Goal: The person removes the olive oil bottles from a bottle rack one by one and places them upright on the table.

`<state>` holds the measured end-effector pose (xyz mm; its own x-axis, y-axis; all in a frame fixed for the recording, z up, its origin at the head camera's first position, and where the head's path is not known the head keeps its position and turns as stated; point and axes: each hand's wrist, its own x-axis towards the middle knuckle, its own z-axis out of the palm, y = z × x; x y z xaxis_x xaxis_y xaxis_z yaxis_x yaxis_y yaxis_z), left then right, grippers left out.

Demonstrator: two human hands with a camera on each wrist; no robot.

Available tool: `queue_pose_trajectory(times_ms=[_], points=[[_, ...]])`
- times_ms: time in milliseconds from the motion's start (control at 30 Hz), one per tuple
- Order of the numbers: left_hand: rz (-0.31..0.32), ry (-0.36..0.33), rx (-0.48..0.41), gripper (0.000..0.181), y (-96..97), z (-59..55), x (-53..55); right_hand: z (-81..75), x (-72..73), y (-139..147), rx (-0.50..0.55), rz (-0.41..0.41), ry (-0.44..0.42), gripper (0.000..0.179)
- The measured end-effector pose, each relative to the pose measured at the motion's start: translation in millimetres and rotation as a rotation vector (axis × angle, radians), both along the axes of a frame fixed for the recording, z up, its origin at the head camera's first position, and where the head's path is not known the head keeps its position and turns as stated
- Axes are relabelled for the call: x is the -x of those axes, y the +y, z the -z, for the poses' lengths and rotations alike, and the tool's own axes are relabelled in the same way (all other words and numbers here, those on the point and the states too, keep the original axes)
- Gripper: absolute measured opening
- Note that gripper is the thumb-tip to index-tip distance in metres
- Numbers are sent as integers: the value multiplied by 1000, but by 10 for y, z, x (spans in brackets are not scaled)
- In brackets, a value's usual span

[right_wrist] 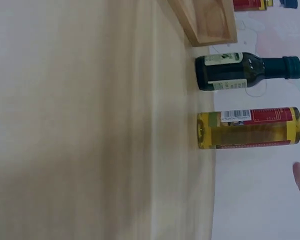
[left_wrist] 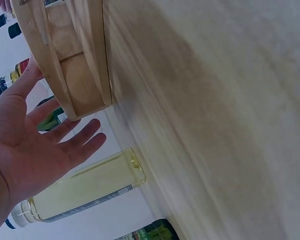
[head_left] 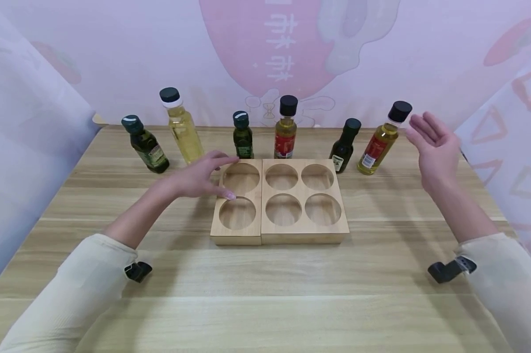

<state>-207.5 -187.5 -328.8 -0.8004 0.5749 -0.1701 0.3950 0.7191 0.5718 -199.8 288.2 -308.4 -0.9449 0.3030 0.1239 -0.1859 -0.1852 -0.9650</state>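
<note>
A light wooden holder in two joined blocks stands mid-table. The narrow left block (head_left: 258, 196) has two round holes; the wider right block (head_left: 303, 189) has several. My left hand (head_left: 199, 177) touches the left block, thumb and fingers spread over its left end. In the left wrist view the fingers (left_wrist: 85, 137) are loosely extended by the block's hollow side. My right hand (head_left: 439, 152) is raised at the right with loosely extended fingers, near the black cap of a red-labelled oil bottle (head_left: 377, 149). A gap separates it from that bottle, and it holds nothing.
Behind the holder stand a small green bottle (head_left: 243, 137), another red-labelled oil bottle (head_left: 285, 135) and a dark bottle (head_left: 343, 147). At the left are a tall pale-yellow oil bottle (head_left: 185, 132) and a dark green bottle (head_left: 148, 149). A printed curtain (head_left: 137, 59) borders the table's back edge.
</note>
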Motion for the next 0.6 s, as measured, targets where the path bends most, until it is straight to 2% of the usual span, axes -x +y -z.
queue_pose_trajectory(times_ms=[100,200,333,400,500,600], points=[[6,29,-18,93,-17,20,-33,46,-104,18,-54,69,23,56],[2,49,-26,90,-26,24,-76,105,-205,55,-180,57,60,36],[-16,85,-24,85,-40,-4,-157,166,-342,113,-485,-10,45,20],[-31,102,-11,83,-58,-29,-209,187,-401,139,-648,-45,1,18],[-48,138,24,77,-103,-60,-304,218,-469,173,-878,-79,-82,27],[-51,203,72,70,-156,-79,-418,256,-498,222,-1041,-140,-91,29]])
